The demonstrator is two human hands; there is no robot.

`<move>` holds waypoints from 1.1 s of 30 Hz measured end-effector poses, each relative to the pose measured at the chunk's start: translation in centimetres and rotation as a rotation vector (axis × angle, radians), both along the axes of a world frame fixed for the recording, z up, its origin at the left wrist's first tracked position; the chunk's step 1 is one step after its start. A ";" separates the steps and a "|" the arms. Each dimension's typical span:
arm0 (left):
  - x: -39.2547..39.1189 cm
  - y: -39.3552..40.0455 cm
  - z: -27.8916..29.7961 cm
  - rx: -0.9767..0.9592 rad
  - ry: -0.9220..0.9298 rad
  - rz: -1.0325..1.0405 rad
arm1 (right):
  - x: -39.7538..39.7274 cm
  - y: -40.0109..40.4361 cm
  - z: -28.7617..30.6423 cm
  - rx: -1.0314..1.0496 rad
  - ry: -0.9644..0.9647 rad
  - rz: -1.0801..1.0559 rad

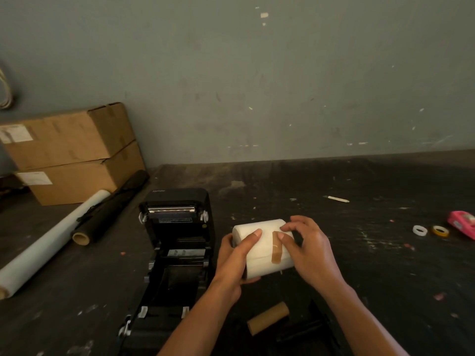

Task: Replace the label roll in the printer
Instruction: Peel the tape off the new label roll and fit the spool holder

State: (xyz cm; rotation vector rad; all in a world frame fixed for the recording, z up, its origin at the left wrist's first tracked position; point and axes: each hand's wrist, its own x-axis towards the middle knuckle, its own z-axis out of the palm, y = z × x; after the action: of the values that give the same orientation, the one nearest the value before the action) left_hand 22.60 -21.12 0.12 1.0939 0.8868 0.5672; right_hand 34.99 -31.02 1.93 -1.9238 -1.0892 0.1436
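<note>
A white label roll (259,249) with a strip of brown tape (277,247) across its loose end is held just above the dark table. My left hand (235,258) grips its left end, thumb on top. My right hand (307,249) holds the right side, with thumb and fingertips at the top of the tape strip. The black label printer (177,242) stands open to the left of the roll, lid tilted back and its roll bay empty. An empty brown cardboard core (268,321) lies on the table below my hands.
Two stacked cardboard boxes (74,155) stand at the back left against the wall. A long white roll (48,242) and a black roll (110,209) lie beside them. At the far right are a white ring (419,230), yellow tape ring (440,231) and pink item (462,223).
</note>
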 end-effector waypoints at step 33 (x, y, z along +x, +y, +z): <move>-0.8 2.1 -4.9 -0.570 -0.205 0.078 | 9.0 -2.7 -9.6 -0.159 0.346 -0.197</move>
State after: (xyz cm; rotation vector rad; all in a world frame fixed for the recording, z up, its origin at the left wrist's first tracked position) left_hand 21.82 -19.04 -4.83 0.4785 0.8421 0.4415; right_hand 44.00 -33.69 -7.69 -2.0401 -0.6720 0.4468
